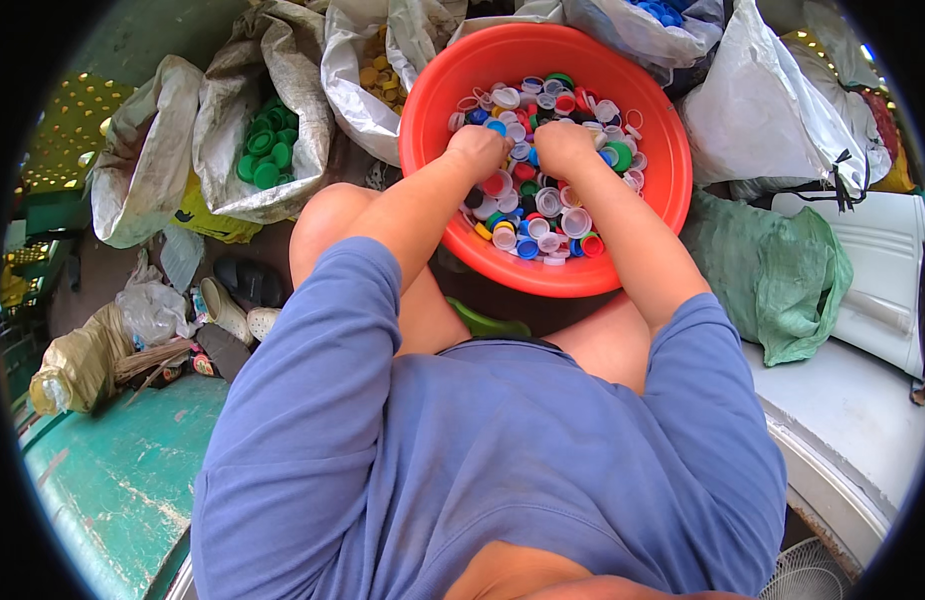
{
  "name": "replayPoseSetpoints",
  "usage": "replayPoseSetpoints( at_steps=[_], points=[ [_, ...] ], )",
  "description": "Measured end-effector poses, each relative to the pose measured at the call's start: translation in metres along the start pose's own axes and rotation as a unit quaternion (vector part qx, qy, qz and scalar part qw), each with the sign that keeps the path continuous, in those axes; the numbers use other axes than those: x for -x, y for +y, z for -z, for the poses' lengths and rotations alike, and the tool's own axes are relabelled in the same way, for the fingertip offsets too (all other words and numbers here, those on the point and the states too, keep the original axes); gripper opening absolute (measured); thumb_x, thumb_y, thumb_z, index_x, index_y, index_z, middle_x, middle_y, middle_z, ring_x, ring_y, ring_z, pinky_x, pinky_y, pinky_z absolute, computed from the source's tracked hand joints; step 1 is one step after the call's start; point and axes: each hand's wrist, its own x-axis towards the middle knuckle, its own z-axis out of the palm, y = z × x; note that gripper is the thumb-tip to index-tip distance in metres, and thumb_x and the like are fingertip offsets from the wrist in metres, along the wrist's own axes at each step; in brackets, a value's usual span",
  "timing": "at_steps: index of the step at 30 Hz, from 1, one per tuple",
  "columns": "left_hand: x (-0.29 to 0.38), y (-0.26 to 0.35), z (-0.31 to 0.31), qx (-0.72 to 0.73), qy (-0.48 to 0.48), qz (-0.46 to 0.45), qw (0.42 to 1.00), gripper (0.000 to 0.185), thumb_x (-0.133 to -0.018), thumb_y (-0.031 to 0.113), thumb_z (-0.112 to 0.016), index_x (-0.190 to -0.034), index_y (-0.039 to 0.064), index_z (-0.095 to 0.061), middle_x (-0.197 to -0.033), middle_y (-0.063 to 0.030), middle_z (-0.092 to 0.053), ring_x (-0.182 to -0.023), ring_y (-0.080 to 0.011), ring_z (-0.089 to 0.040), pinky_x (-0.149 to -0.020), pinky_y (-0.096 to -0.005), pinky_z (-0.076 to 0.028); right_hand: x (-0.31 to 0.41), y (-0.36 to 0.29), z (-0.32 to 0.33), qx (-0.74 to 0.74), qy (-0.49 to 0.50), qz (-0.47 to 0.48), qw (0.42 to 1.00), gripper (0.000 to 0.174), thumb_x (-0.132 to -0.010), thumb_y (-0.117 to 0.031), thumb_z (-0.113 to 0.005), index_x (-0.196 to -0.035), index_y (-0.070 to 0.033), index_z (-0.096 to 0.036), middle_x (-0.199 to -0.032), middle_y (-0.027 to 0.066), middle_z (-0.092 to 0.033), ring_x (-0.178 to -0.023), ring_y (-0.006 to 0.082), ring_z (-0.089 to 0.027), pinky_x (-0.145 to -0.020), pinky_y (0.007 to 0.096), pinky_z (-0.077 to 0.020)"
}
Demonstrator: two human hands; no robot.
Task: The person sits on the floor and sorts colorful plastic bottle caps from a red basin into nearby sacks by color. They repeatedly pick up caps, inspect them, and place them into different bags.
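Note:
A round red plastic basin stands before me, above my knees. Inside it lies a mixed heap of plastic bottle caps, in white, red, blue, green, black and clear. My left hand is curled over the left part of the heap, near a light blue cap. Close to its right, my right hand bends down among the caps with its knuckles up. Both hands hide their own fingertips, so what they hold does not show.
Around the basin stand woven sacks: one with green caps, one with yellow caps, one with blue caps. A green sack lies at right. Footwear and a broom lie at left. A fan is behind me.

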Motion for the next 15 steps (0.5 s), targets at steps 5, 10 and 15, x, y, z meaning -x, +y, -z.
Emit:
replayPoseSetpoints(
  at_steps=[5,10,15],
  points=[
    [-0.018,-0.029,0.034,0.184,-0.036,0.102,0.977,0.03,-0.073,0.017,-0.066,-0.101,0.009,-0.07,-0.081,-0.0139,-0.069,-0.078,-0.0234,-0.068,-0.063,-0.0358,-0.055,-0.002,0.027,0.0,-0.185,0.05,-0.033,0.981,0.023,-0.073,-0.014,-0.063,-0.093,-0.006,-0.07,-0.093,0.0163,-0.069,-0.082,0.03,-0.068,-0.071,0.0375,-0.0542],
    [-0.021,-0.054,0.069,0.813,-0.062,0.249,0.522,0.022,-0.087,0.019,-0.058,-0.102,0.006,-0.067,-0.092,-0.004,-0.066,-0.073,-0.0115,-0.063,-0.06,-0.0219,-0.057,0.017,0.064,0.012,-0.808,-0.094,-0.089,0.575,0.036,-0.089,-0.029,-0.056,-0.115,-0.005,-0.058,-0.103,0.016,-0.065,-0.1,0.031,-0.062,-0.08,0.0423,-0.0527],
    [-0.017,-0.048,0.09,0.917,-0.039,0.144,0.369,0.029,-0.089,0.021,-0.057,-0.113,0.005,-0.057,-0.111,-0.0111,-0.063,-0.099,-0.0225,-0.065,-0.068,-0.0267,-0.061,0.054,0.049,0.039,-0.962,-0.102,0.068,0.245,0.058,-0.097,-0.047,-0.036,-0.121,0.003,-0.05,-0.119,0.0277,-0.054,-0.118,0.0428,-0.05,-0.101,0.0489,-0.0433]
  ],
)
